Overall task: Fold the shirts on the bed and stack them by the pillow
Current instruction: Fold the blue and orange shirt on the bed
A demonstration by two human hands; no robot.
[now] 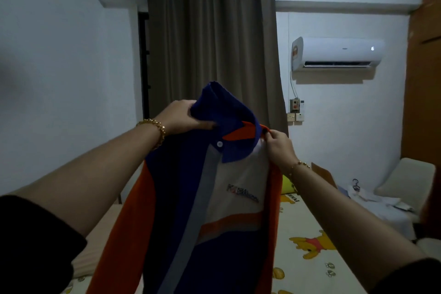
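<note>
Polo shirt [214,210], blue, white and orange, held up in the air above the bed [322,258], front toward the camera, collar on top. Left hand [181,118] grips bunched blue cloth at the collar and shoulder. Right hand [278,144] pinches the orange shoulder edge between thumb and fingers. Shirt body hangs down between both arms. Behind: brown curtain [212,50], wall air conditioner [336,51].
</note>
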